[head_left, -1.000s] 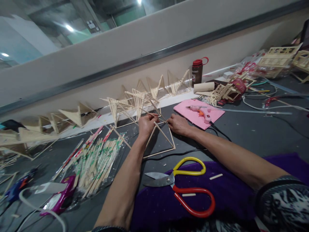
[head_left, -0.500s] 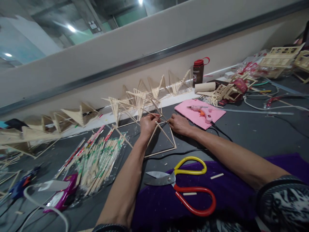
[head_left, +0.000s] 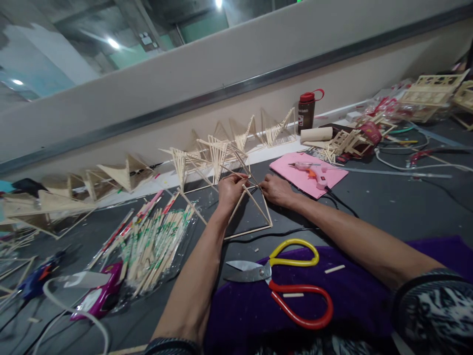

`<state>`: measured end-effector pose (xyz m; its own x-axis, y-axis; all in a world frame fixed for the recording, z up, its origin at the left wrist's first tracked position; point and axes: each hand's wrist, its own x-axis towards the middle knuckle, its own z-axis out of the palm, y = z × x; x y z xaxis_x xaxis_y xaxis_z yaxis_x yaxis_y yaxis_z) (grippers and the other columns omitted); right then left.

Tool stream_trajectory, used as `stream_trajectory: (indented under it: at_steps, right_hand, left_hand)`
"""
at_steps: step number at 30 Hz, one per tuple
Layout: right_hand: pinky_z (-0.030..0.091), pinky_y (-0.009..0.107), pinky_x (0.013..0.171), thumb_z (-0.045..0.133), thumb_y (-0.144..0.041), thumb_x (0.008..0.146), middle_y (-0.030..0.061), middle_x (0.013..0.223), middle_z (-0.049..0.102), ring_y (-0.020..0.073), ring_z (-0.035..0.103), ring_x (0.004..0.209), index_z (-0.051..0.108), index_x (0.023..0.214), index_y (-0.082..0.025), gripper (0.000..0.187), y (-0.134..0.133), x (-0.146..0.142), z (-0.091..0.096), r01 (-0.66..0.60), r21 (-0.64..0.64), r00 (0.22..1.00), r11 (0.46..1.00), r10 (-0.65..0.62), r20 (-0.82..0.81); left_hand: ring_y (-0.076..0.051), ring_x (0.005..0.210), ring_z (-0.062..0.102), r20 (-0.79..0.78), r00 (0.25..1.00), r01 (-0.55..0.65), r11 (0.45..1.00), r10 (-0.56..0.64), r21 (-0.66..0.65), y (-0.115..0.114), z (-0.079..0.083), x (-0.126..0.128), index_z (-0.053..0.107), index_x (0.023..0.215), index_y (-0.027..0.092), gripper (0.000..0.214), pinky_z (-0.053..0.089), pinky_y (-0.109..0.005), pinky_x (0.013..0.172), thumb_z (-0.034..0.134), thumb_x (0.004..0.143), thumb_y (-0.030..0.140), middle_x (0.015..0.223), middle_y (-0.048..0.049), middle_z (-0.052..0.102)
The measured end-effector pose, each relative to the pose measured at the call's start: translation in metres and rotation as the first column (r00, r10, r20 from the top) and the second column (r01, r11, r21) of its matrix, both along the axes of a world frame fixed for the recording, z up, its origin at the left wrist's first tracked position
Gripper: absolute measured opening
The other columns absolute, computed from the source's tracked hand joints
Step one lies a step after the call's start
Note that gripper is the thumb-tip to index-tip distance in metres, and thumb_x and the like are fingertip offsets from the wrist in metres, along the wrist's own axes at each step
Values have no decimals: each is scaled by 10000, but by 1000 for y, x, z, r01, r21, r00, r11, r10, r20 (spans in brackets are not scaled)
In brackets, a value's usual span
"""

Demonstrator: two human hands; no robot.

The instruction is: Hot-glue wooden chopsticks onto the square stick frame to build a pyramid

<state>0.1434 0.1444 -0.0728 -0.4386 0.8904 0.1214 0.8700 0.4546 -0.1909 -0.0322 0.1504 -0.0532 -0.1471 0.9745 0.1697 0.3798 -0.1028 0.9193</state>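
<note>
A frame of thin wooden sticks (head_left: 257, 228) stands on the dark table between my arms, with triangular sides. My left hand (head_left: 232, 191) is closed, its fingers pinched on a wooden stick at the frame's far side. At the far right corner, my right hand (head_left: 275, 191) has its fingertips pressed together on a stick of the same frame. The exact grip of both hands is partly hidden. Nearer me lie large scissors (head_left: 264, 272) with one yellow and one red handle, blades apart, partly on a purple cloth (head_left: 251, 315).
A pink glue gun (head_left: 312, 172) rests on a pink pad (head_left: 284, 162) at the right. Bagged wooden sticks (head_left: 158, 246) and a purple-and-white tool (head_left: 98, 296) lie left. Finished-looking stick models (head_left: 218, 153) line the wall beside a red-capped bottle (head_left: 306, 113). Cables cross the table.
The view has shifted slightly, so everything sits a little further right. Both hands stay at the stick frame with almost the same grip.
</note>
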Motion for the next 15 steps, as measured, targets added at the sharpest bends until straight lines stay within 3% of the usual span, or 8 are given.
stream_trajectory:
  at_steps: [9,15]
  right_hand:
    - [478,313,754,337,-312,983,120,1172,593,243,597,1036,667,1138,-201,381,-1,1,0,-7,-9,1000,1000,7,10]
    - [486,333,820,397,-344,963,135,1191,587,256,600,1071,613,1199,-181,359,3,-2,2,35,-47,999,998,-37,-28]
  left_hand:
    - [-201,684,682,-24,999,47,999,-47,-9,-2,7,0,708,826,133,222,553,-294,585,661,685,299,717,-82,700]
    - [-179,653,669,-23,998,50,999,-50,-17,2,4,-1,701,808,138,194,556,-297,609,653,679,275,725,-72,700]
